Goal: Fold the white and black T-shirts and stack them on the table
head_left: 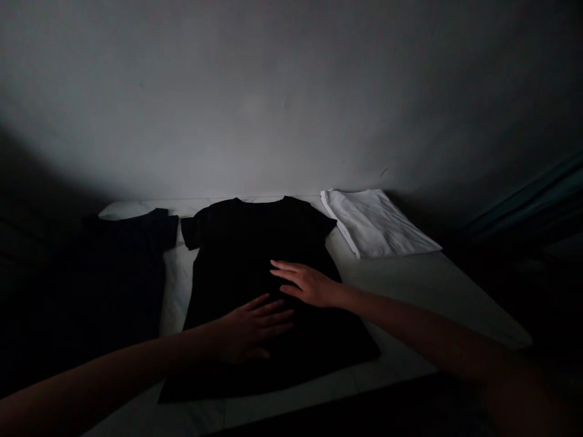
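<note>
Dim light barely reaches the near edge of a pale, veined surface (255, 408), where the hem of a black T-shirt (241, 243) runs at a slant. Spread out, the shirt takes up the middle, neck toward the back, short sleeves out to the sides. Over its lower half is the left hand (250, 331), palm down, fingers fanned; just beyond, the right hand (310, 285) reaches in, fingers stretched out. Neither hand seems to pinch any cloth; whether the palms press or barely hover, I cannot tell. It looks like smoothing, which would go best with relaxed palms and light, even pressure, sweeping from the middle toward the seams so the fabric doesn't bunch or twist. Creases hardly show on black, so touch should guide more than sight. At left lies a dark shirt (127, 273), its sleeve just beside the black one's. Farther back at right sits a folded white garment (378, 227), near the other sleeve; behind everything rises a grey wall (273, 109).
</note>
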Tool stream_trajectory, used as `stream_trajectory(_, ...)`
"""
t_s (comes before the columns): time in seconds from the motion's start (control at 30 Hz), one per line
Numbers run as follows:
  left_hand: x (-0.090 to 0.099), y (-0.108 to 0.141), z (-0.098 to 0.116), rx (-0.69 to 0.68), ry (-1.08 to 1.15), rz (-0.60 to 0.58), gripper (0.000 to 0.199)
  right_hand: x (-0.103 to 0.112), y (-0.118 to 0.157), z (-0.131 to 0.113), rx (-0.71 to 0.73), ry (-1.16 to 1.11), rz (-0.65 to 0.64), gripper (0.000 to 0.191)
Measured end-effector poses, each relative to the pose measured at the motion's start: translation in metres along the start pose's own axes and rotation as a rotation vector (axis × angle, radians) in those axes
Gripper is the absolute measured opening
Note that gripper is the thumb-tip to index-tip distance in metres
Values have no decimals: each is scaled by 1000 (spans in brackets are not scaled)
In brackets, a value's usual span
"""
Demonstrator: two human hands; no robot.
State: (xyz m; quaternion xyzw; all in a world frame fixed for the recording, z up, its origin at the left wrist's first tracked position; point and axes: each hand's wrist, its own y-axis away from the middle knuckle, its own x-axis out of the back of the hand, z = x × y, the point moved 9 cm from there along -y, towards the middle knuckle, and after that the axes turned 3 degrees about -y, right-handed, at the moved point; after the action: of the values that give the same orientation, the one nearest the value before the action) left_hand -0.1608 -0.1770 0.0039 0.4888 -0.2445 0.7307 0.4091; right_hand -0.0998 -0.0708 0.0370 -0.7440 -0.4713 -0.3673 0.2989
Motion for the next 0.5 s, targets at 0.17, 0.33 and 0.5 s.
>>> stream_trajectory(0.17,14,13,51,-227,166,-84,69,-15,-76,68,-41,303,-55,59)
stream_trajectory(0.33,30,-9,-33,-13,-17,19,66,14,-107,142,-182,389,-33,57)
stream_trajectory(0.5,70,-20,-216,706,-429,312,69,56,-112,207,-570,428,105,71)
